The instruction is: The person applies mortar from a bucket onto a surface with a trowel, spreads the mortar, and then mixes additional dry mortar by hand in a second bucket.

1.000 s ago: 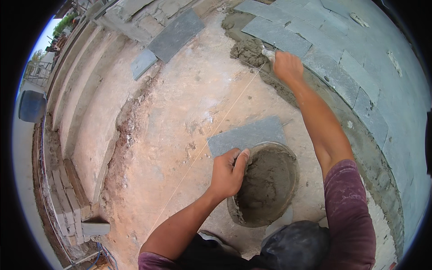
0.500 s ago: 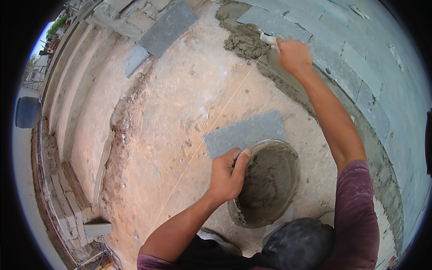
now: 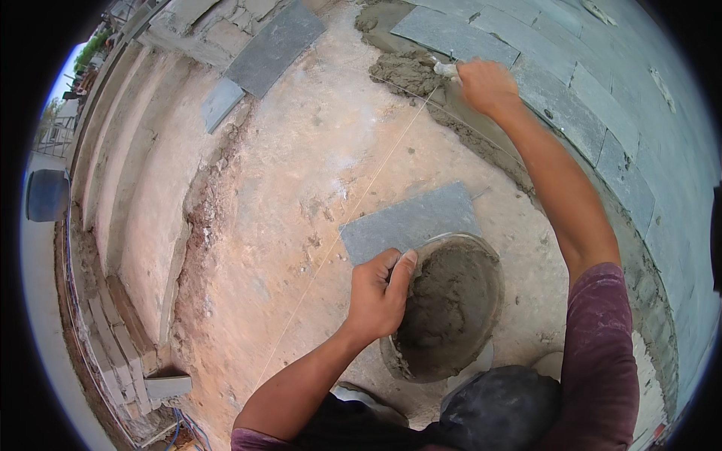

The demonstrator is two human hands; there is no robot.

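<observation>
My left hand (image 3: 382, 293) grips the rim of a round bucket (image 3: 450, 307) holding grey wet mortar, low in the middle. My right hand (image 3: 487, 89) is closed on a pale tool handle (image 3: 447, 69), probably a trowel's; its blade is hard to make out. The tool is at a lumpy bed of mortar (image 3: 406, 74) along a row of grey stone tiles (image 3: 451, 37). A taut string (image 3: 376, 177) crosses the floor toward that mortar. Just beyond the bucket a loose grey rectangular tile (image 3: 410, 218) lies on the rough concrete.
Two loose tiles (image 3: 274, 46) lie at the back beside rough concrete. Curved steps (image 3: 143, 165) run down the left, with stacked blocks (image 3: 113, 353), cables and a blue container (image 3: 47, 194) near the edge. Tiled paving (image 3: 632, 113) covers the right side.
My right hand and forearm have shifted slightly right and up in the picture, with the tool still held. The background has shifted slightly left. My left hand remains on the bucket rim.
</observation>
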